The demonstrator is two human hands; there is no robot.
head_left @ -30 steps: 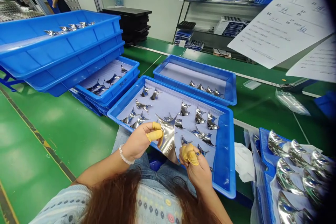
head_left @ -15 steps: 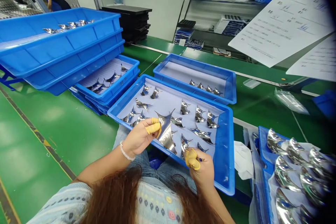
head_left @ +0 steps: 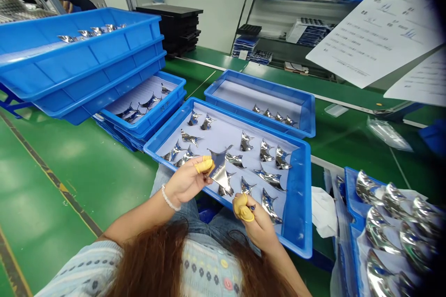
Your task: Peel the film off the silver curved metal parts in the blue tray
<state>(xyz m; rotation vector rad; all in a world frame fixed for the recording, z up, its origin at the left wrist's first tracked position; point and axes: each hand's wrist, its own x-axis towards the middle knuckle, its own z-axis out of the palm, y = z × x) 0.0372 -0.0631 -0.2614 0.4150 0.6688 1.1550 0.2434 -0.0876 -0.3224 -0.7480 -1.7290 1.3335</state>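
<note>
Left hand (head_left: 186, 180): thumb and forefinger, in yellow finger cots, pinch one edge of a shiny metal part (head_left: 219, 169); the part hangs just past the fingertips, over the near rim of the blue tray (head_left: 298, 195).

Right hand (head_left: 256, 222): fingers curled in, cots on thumb and forefinger, holding nothing that shows; apart from the part, just short of the tray's near rim.

Tray lined with pale sheet; more parts (head_left: 268, 155) lie spread on it beyond the fingers. Second tray (head_left: 306, 116) further out with a short row of parts. Stacked trays (head_left: 80, 69) well off to the left of the left hand. Another tray of parts (head_left: 393, 222) far right of the right hand.

Surface: green bench top (head_left: 87, 167). Papers (head_left: 376, 32) hang upper right; shelving (head_left: 296, 23) along the far wall.
</note>
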